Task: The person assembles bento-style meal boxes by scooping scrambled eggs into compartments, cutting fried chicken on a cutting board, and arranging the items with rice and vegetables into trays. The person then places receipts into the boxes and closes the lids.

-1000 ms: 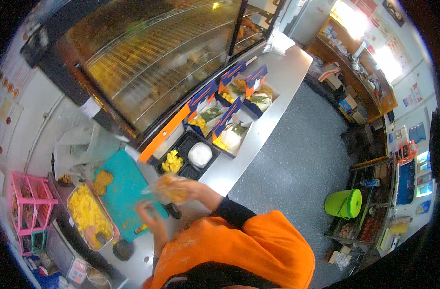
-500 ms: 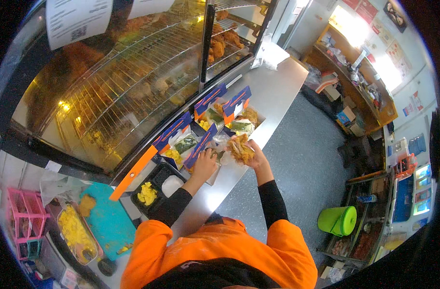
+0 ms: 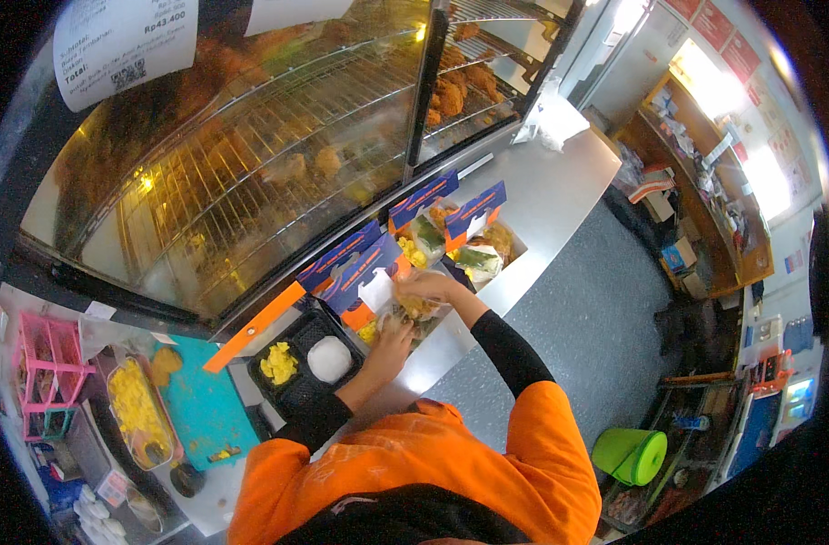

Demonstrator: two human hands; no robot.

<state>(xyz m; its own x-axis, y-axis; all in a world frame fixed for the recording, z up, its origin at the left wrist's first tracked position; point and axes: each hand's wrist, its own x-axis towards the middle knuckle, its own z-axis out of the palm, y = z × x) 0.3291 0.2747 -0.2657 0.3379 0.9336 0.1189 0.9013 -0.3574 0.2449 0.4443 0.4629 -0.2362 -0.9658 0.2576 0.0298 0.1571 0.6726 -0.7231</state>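
Left of black tray [image 3: 298, 392]: pan of yellow egg [image 3: 142, 409], turquoise board [image 3: 206, 386]. Inside tray: scrambled egg [image 3: 278, 362], white mound [image 3: 328, 359]. Just right of tray: open navy box [image 3: 358, 278]; left hand [image 3: 394, 343], grip unclear; fried piece [image 3: 418, 307], pinched by right hand [image 3: 434, 286]. Farther right of tray: filled boxes [image 3: 476, 215].

The head-worn fisheye looks down across the metal counter [image 3: 560, 204].
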